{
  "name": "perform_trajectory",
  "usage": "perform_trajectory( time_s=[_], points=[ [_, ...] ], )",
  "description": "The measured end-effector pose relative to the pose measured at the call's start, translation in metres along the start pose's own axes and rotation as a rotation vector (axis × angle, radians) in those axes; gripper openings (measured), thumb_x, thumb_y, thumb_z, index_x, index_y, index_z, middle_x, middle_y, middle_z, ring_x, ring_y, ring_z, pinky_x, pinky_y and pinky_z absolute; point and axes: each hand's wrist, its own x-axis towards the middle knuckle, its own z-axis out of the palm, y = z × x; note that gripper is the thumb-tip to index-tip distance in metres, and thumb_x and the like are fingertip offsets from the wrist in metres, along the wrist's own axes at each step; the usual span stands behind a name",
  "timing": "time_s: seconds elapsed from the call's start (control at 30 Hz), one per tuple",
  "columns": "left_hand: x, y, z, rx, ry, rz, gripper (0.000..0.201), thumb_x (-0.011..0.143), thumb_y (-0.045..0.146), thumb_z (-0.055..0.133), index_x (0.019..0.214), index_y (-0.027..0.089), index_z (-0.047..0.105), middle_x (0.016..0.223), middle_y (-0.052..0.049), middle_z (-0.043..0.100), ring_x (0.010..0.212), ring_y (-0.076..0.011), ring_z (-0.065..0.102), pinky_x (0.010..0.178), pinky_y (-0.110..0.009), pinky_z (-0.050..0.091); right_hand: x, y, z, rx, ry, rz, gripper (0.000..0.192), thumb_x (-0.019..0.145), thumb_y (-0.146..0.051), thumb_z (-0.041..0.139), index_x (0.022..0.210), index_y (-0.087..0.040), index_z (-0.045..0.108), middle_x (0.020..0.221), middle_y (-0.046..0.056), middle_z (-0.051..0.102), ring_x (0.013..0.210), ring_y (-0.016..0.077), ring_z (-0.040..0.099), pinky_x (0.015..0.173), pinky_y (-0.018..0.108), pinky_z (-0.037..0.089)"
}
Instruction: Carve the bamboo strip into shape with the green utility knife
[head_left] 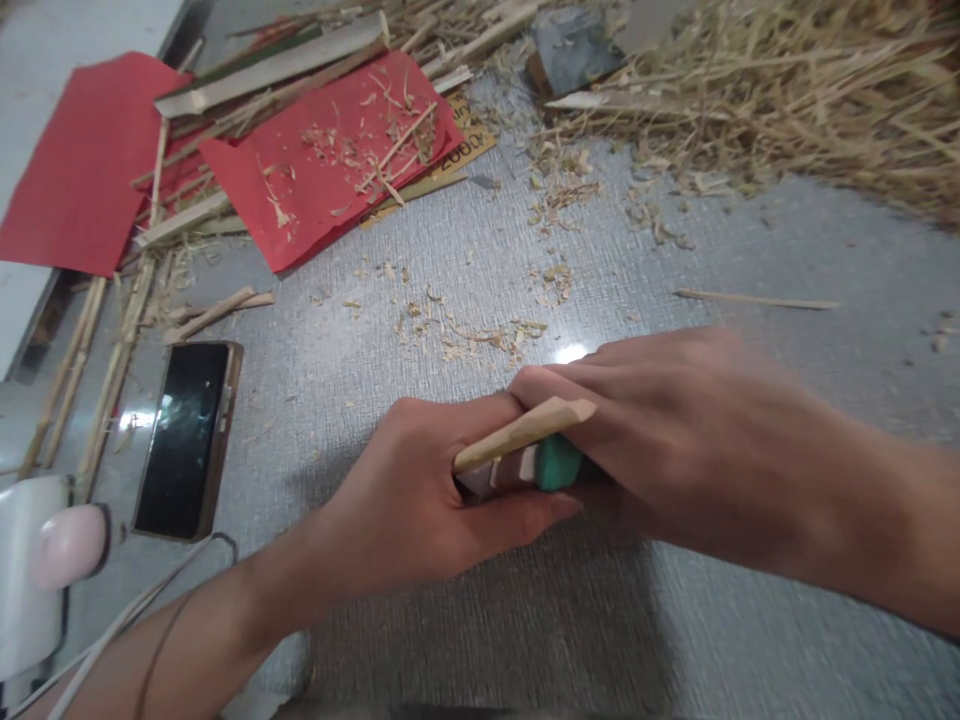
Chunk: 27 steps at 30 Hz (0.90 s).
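Note:
My left hand (420, 500) is closed around a short bamboo stick (525, 432) whose pale cut end pokes out toward the right. My right hand (660, 430) sits against it, fingers wrapped over a tool with a green handle (559, 463); the blade is mostly hidden between the two hands. Both hands hover low over the grey textured floor (525, 620).
A phone (187, 435) lies face up at the left, with a white device and cable (45, 560) nearby. Red paper sheets (330, 160), bamboo strips (112, 350) and shavings (465, 335) lie behind. A heap of straw-like shavings (787, 90) fills the far right. One thin stick (750, 299) lies alone.

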Motion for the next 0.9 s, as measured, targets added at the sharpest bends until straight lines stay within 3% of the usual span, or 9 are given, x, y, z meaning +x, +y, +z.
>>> perform_trajectory(
  time_s=[0.53,0.9],
  points=[
    [0.0008,0.0007,-0.0001,-0.023,0.017,0.019,0.025,0.087,0.013,0.083,0.083,0.019,0.059,0.065,0.012,0.047,0.054,-0.0029,0.035,0.051,-0.015,0.037,0.0019,-0.0004,-0.0022,0.014,-0.021,0.006,0.01,0.099,-0.019,0.057,0.108,-0.02,0.059,0.078,0.0,0.068,0.061,0.0172,0.058,0.061,0.035,0.026],
    [0.0002,0.0019,-0.001,0.01,0.005,0.004,0.025,0.087,0.014,0.083,0.082,0.019,0.059,0.064,0.012,0.046,0.054,-0.0026,0.033,0.048,-0.014,0.032,0.0016,-0.001,-0.0023,0.005,-0.018,0.015,0.008,0.101,-0.022,0.052,0.109,-0.023,0.054,0.079,-0.001,0.068,0.061,0.0173,0.058,0.061,0.035,0.029]
  ],
)
